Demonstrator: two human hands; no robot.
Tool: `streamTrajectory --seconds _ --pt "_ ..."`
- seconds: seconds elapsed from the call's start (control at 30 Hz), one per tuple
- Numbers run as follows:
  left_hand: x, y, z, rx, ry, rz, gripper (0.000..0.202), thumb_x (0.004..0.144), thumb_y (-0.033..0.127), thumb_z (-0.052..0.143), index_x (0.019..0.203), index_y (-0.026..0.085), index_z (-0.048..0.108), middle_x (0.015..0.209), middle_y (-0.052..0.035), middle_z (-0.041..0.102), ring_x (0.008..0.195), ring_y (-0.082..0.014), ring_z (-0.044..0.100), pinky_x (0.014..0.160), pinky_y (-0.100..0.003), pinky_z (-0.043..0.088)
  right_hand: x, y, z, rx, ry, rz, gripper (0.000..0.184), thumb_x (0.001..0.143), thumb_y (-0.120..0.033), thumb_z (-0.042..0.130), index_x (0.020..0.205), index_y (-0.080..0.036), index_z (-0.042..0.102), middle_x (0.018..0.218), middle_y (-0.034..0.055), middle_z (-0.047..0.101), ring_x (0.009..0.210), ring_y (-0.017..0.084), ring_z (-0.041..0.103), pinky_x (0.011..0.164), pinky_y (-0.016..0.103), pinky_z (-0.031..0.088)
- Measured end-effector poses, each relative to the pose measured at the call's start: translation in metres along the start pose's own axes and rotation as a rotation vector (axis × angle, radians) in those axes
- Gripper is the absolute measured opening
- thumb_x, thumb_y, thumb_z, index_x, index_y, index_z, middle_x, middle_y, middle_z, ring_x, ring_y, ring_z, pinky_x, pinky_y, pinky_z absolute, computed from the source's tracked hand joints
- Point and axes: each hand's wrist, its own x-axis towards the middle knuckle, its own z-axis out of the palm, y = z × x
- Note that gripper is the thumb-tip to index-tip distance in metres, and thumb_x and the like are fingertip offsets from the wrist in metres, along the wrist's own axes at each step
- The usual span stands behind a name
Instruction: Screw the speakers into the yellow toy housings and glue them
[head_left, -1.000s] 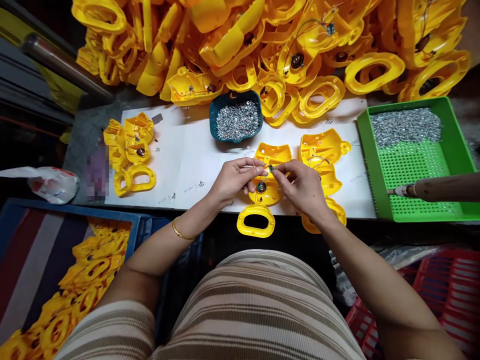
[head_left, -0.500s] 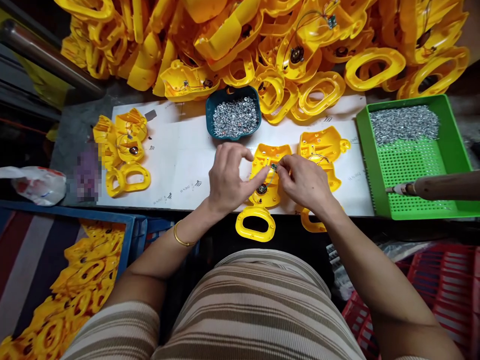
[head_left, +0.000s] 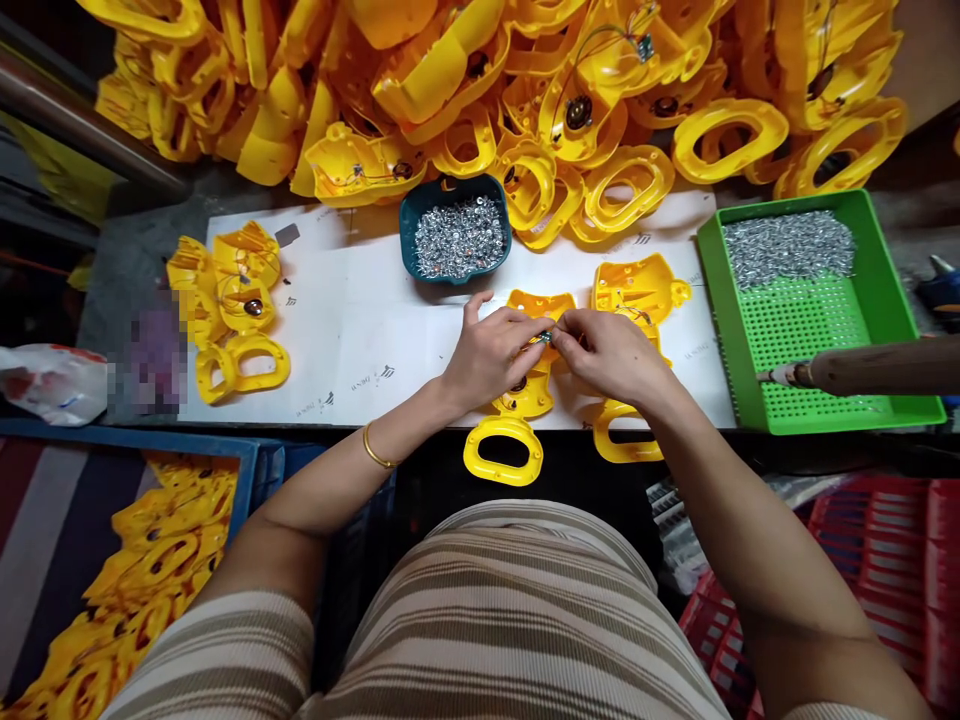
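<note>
A yellow plastic shell with a loop handle (head_left: 504,446) lies on the white sheet at the table's front edge. My left hand (head_left: 491,355) and my right hand (head_left: 611,352) meet above it, fingers pinched together on a small green circuit board (head_left: 547,336) with thin wires. Most of the shell's body is hidden under my hands. A second yellow shell (head_left: 637,285) lies just right of it, partly under my right wrist.
A teal bowl of screws (head_left: 456,238) stands behind my hands. A green tray (head_left: 825,330) with screws sits at the right, with a wooden-handled tool (head_left: 870,368) across it. Yellow shells are heaped at the back (head_left: 525,90), stacked at the left (head_left: 232,300), and fill a blue crate (head_left: 150,540).
My left hand has closed its fingers and moved right onto the small board beside my right hand. Both hands have dropped lower onto the shell, hiding its speaker.
</note>
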Motion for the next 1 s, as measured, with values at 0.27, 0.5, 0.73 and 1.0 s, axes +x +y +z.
streamTrajectory --seconds 0.27,0.5,0.73,1.0 --pt "-0.003 -0.009 -0.003 0.022 0.081 0.020 0.017 0.094 0.034 0.059 0.102 0.026 0.073 0.096 -0.0007 0.073 0.108 -0.0211 0.057 0.112 -0.051 0.027 -0.008 0.009 0.012 0.051 0.214 -0.050 0.025 0.088 -0.028 0.051 0.101 -0.018 0.070 0.083 0.0048 0.067 0.068 0.017 0.057 0.064 0.029 0.034" --pt "-0.001 -0.004 -0.008 0.078 -0.018 -0.062 0.016 0.091 0.034 0.064 0.101 0.029 0.075 0.111 -0.0044 0.066 0.111 -0.0253 0.047 0.098 -0.047 0.034 -0.025 0.001 0.017 -0.152 0.198 -0.022 0.036 0.094 -0.036 0.043 0.115 -0.024 0.071 0.100 0.0086 0.063 0.072 0.021 0.058 0.055 0.030 0.025" --pt "0.004 0.003 -0.013 0.110 -0.116 -0.109 0.016 0.091 0.036 0.062 0.098 0.029 0.075 0.114 -0.0054 0.064 0.114 -0.0278 0.044 0.099 -0.051 0.029 -0.022 -0.002 0.014 -0.247 0.120 0.001 0.038 0.094 -0.039 0.042 0.118 -0.028 0.070 0.103 0.0079 0.061 0.072 0.021 0.059 0.052 0.031 0.020" --pt "0.010 0.002 -0.015 0.125 -0.165 -0.092 0.018 0.092 0.036 0.061 0.097 0.029 0.076 0.112 -0.0059 0.065 0.116 -0.0299 0.044 0.097 -0.053 0.027 -0.018 -0.003 0.009 -0.284 0.076 0.002 0.038 0.093 -0.040 0.044 0.120 -0.033 0.069 0.104 0.0068 0.063 0.077 0.023 0.062 0.053 0.031 0.018"
